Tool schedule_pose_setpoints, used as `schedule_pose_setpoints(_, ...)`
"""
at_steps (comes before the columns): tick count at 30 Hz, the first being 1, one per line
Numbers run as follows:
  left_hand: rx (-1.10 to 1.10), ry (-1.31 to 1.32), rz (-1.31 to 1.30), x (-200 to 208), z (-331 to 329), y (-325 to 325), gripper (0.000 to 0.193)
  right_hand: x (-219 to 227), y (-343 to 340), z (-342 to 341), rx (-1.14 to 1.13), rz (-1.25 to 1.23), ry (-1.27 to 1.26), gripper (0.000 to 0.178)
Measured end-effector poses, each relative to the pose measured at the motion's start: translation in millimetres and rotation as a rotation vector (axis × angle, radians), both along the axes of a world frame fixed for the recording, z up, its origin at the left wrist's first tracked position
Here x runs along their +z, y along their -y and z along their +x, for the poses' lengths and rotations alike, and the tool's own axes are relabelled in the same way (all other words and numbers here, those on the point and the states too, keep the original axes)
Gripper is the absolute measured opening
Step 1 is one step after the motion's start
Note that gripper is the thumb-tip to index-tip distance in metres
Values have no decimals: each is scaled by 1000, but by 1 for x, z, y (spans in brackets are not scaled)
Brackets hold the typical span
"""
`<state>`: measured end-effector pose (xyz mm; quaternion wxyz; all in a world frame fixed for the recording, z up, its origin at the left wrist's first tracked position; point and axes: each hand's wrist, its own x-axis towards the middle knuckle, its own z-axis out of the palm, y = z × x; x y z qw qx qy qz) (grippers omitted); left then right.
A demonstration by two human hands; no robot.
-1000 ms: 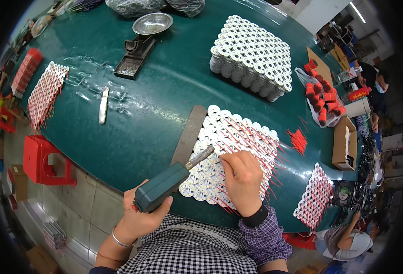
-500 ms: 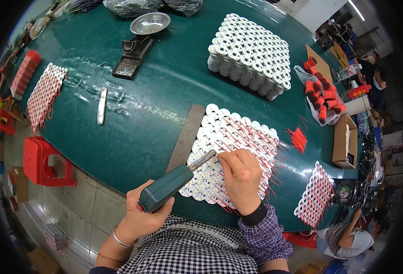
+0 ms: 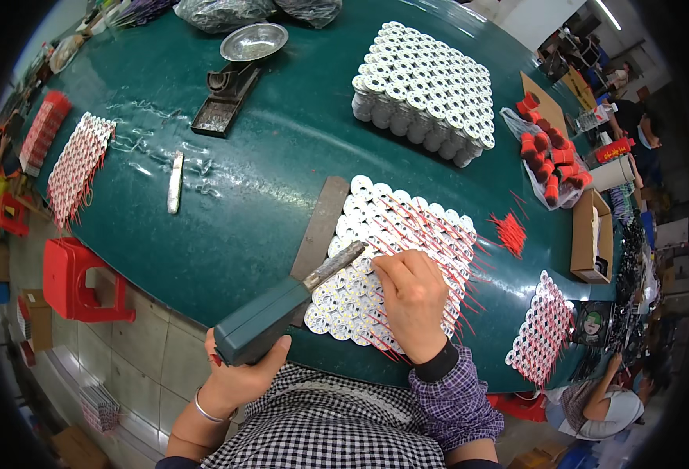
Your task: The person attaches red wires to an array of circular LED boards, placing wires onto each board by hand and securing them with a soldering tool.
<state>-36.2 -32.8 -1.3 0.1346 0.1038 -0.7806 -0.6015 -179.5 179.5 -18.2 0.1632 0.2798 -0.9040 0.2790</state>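
1. Soldering gun [image 3: 260, 319], dark green, is sitting in the left hand [image 3: 246, 377], whose fingers are wrapping around its handle.
2. Right hand [image 3: 413, 301] is pinching its fingertips together near the gun's tip [image 3: 336, 264]; I cannot tell on what.
3. Round white LED boards [image 3: 348, 293] are lying in rows under them, on the green table [image 3: 227, 234].
4. Farther off, a big stack of round white pieces [image 3: 426, 84] is standing.
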Motion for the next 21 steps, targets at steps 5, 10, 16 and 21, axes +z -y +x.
schedule_pose_setpoints(5,99,74,138,6,2,-3,22,17,-5,-4,13,-15,17,12)
schedule_pose_setpoints(10,146,111,216,5,5,-3,26,37,-30,-46,-85,-2,1,3)
schedule_pose_setpoints(16,152,129,341,5,3,-5,26,15,-30,-95,-162,121,203,9)
schedule_pose_setpoints(21,198,120,301,4,6,-1,25,6,-24,-99,-192,186,211,11)
